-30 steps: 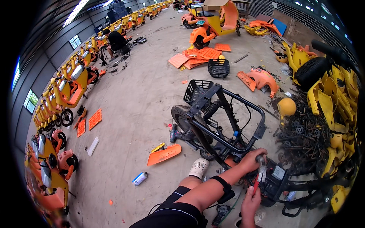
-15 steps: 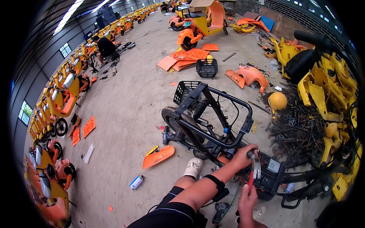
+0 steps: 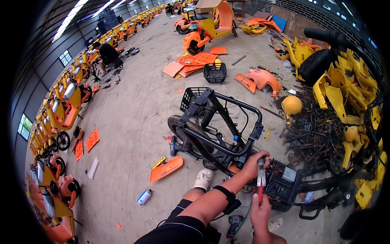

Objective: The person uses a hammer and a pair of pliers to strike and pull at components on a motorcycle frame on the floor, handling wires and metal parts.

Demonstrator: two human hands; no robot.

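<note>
Here, red-handled tool (image 3: 261,179), jutting from right grip (image 3: 260,209)

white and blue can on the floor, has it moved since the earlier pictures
No: the can lies in the same spot, below and to the left of the orange panel; both slide together across the picture because the view shifts.

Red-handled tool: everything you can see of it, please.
The red-handled tool has a narrow red handle below a silver-grey, metal-looking head. It's roughly upright in the picture, head toward the upper edge. The right grip is closed around the lower handle, covering its end. The head is beside the left grip; whether they touch isn't clear. A black boxy component is just to its right. Exact tool type: can't tell.
</note>
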